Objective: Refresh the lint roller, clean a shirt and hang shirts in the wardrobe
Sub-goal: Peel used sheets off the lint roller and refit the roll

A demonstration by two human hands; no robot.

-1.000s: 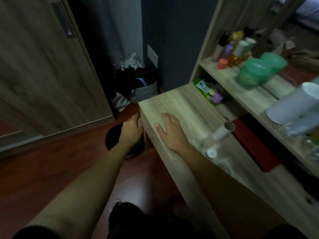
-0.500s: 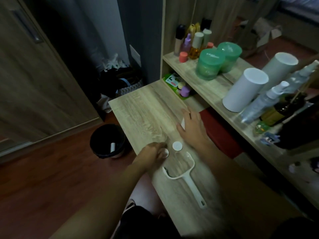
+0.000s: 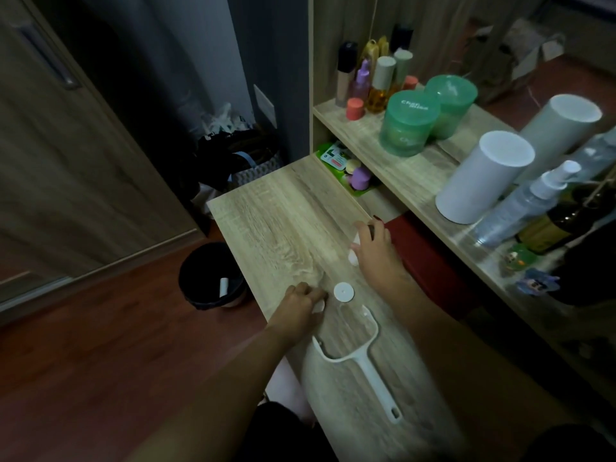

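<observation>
Fingers of your left hand [image 3: 300, 307] curl round a small white cap [image 3: 319, 307] on the desk [image 3: 273, 221]; your right hand [image 3: 375, 253] covers a white roll [image 3: 352, 258], grip impossible to tell.

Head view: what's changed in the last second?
The left hand came back from over the bin to the table, fingers curled on a small white piece. The right hand slid along the table onto a white object, mostly hidden. A white tube now shows in the bin. Roller handle and white disc lie unmoved.
</observation>
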